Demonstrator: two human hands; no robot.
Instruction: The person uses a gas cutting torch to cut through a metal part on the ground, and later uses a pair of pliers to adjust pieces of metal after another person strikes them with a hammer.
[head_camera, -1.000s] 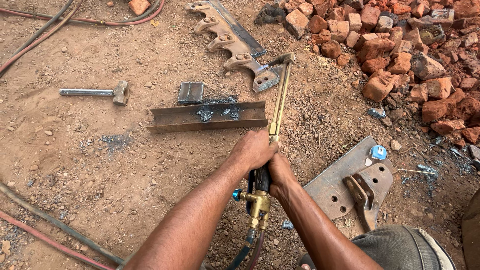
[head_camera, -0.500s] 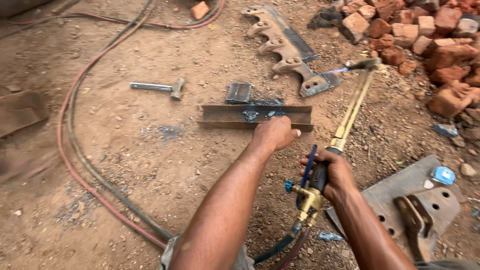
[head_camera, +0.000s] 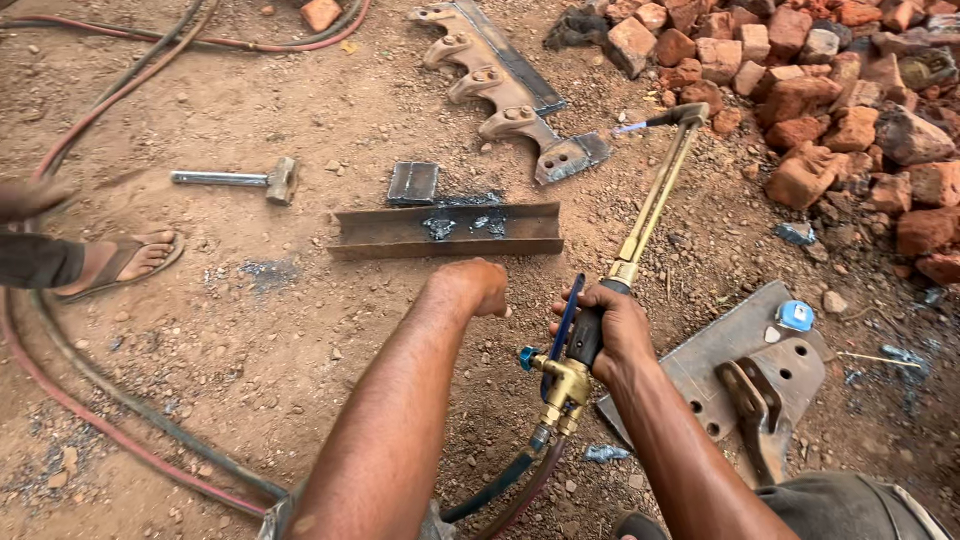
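A brass cutting torch is held by the right hand, the fingers wrapped tight about its dark handle just above the brass valve block, from which twin hoses trail back toward the near edge of the ground. The torch's long axis runs up and to the right, away from the grip; its bent tip lies far from the hand, close to the brick pile, and a small bluish flame is seen pointing left from it. The steel channel lies crosswise on the dirt, its long axis running left to right, to the left of the torch tube and ahead of both hands, with slag spots on its upper face. The left hand is the nearer to it: closed into a loose fist with nothing seen in it, just short of the channel's near edge, whether touching the dirt cannot be told. The left forearm is stretched forward, the right bent inward. A toothed steel part, a small square plate and a hammer lie beyond the channel; a drilled plate is beside the right wrist. A sandalled foot of another person is noted at the left edge.
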